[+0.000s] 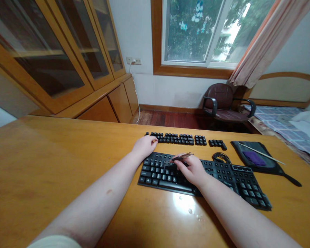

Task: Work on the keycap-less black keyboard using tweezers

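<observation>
A black keyboard lies on the desk in front of me, with keycaps on its lower left part and bare sockets along its upper rows and to the right. My right hand is closed over the keyboard's middle, gripping a slim dark brown tool; its working end is hidden and its kind is unclear. Curled fingers of my left hand rest at the left end of the loose keycaps, just above the keyboard's top left corner. Whether they pinch a keycap I cannot make out.
Right of the keyboard lie a coiled cable and a dark pouch with a purple cloth and a thin stick on it. Small numeric keycaps sit near the desk's far edge. Beyond stands a chair.
</observation>
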`<act>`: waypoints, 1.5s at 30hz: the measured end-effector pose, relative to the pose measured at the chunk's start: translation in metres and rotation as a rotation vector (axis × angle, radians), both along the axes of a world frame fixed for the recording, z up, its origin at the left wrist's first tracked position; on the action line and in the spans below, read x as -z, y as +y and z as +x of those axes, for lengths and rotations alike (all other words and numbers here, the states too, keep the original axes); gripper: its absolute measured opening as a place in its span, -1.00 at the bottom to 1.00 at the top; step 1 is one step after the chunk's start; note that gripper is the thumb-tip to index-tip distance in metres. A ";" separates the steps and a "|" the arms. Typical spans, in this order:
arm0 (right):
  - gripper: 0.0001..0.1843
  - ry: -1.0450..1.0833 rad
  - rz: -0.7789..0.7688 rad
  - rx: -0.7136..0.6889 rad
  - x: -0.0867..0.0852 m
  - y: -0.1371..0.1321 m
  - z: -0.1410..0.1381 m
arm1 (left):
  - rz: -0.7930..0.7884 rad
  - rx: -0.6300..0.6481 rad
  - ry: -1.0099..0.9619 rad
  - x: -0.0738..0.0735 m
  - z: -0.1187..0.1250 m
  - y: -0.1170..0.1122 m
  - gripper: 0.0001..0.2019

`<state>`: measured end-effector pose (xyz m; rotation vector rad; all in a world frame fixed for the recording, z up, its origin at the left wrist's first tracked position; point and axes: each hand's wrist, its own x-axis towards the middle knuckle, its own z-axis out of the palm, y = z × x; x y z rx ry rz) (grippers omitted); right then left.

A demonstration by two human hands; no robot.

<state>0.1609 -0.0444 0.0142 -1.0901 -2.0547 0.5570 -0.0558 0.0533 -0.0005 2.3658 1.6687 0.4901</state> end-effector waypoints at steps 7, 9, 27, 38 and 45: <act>-0.79 0.002 0.004 0.009 0.000 0.000 0.000 | -0.014 -0.021 -0.002 0.000 0.000 0.000 -0.72; -0.79 0.000 0.000 0.010 0.000 0.000 0.000 | -0.008 -0.026 -0.015 0.001 0.001 0.000 -0.71; -0.77 -0.087 -0.174 0.072 0.016 0.011 -0.006 | -0.084 0.200 0.037 -0.061 0.007 -0.075 -0.80; -0.77 -0.166 -0.208 -0.133 0.006 0.013 -0.009 | 0.017 0.404 -0.106 -0.010 0.004 -0.081 -0.82; -0.79 -0.056 -0.224 -0.061 0.008 0.007 -0.015 | 0.003 0.403 -0.121 -0.008 0.006 -0.081 -0.80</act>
